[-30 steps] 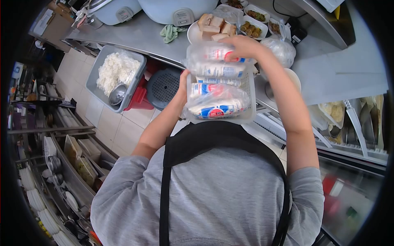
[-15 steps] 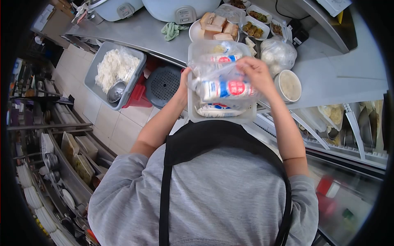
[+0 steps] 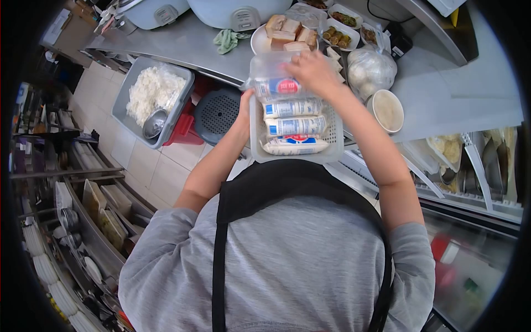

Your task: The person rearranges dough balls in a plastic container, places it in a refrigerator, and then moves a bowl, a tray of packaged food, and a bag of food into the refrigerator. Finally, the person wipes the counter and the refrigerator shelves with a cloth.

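Observation:
A white perforated basket (image 3: pixel 334 135) in front of my body holds several tube-shaped white packets (image 3: pixel 296 126) with blue and red print, laid crosswise in a row. My left hand (image 3: pixel 245 108) grips the basket's left rim, its fingertips partly hidden. At the far end of the basket, my right hand (image 3: pixel 311 73) has its fingers bent together on a clear plastic bag (image 3: pixel 265 69). That bag lies bunched over the farthest packet, whose red and blue print shows through.
Behind the basket stand a plate of thick meat blocks (image 3: pixel 282 37) and small food trays (image 3: pixel 338 36). To the right are a knotted bag of white balls (image 3: pixel 371 71) and a round tub (image 3: pixel 387 112). A grey bin of white rice-like food (image 3: pixel 155 91) is at left.
My right hand has moved away from me and left, taking the clear bag toward the basket's far end. The nearer packets now show uncovered. My left hand stays on the rim.

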Tool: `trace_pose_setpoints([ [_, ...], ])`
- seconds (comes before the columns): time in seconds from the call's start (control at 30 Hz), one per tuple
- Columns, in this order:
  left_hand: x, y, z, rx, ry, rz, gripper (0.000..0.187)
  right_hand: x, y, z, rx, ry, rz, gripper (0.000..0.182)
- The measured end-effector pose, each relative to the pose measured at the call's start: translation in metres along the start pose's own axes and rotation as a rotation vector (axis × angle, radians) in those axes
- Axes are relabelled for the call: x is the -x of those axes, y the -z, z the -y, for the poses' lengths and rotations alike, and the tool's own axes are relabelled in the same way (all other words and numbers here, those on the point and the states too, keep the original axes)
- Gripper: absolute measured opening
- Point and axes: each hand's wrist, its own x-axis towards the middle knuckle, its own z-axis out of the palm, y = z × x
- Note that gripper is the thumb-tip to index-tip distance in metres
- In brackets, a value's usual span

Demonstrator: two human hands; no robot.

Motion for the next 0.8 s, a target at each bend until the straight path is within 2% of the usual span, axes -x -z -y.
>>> trace_pose_setpoints([
  [0.1, -0.008, 0.014, 0.001, -0.01, -0.033, 0.004, 0.062, 0.01, -0.008, 0.018, -0.083, -0.042, 0.117, 0.027],
  [0.17, -0.006, 0.017, 0.004, -0.009, -0.043, 0.0, 0.061, 0.002, 0.011, 0.032, -0.232, -0.297, 0.427, 0.028],
  [0.2, -0.004, 0.013, 0.003, -0.01, -0.026, 0.001, 0.06, 0.001, 0.01, 0.04, -0.234, -0.289, 0.428, 0.028],
  [0.27, 0.001, 0.006, 0.001, 0.004, 0.017, -0.01, 0.064, 0.001, 0.006, 0.056, -0.154, -0.145, 0.099, 0.021],
  [0.3, 0.003, 0.003, 0.001, 0.008, 0.009, -0.012, 0.064, 0.0, 0.0, 0.063, -0.156, -0.137, 0.099, 0.021],
  [0.37, 0.006, -0.002, 0.002, -0.038, 0.02, -0.08, 0.07, 0.001, -0.015, 0.074, 0.039, 0.111, 0.317, 0.021],
  [0.47, 0.017, -0.02, -0.003, -0.094, 0.02, -0.064, 0.073, 0.003, -0.036, 0.072, 0.104, 0.078, 0.391, 0.019],
  [0.7, 0.018, -0.021, -0.006, -0.033, 0.02, -0.05, 0.069, -0.007, -0.048, 0.059, 0.143, 0.127, 0.33, 0.013],
  [0.8, 0.017, -0.018, -0.009, -0.014, 0.03, -0.02, 0.067, -0.006, -0.046, 0.053, 0.023, 0.092, 0.267, 0.015],
])
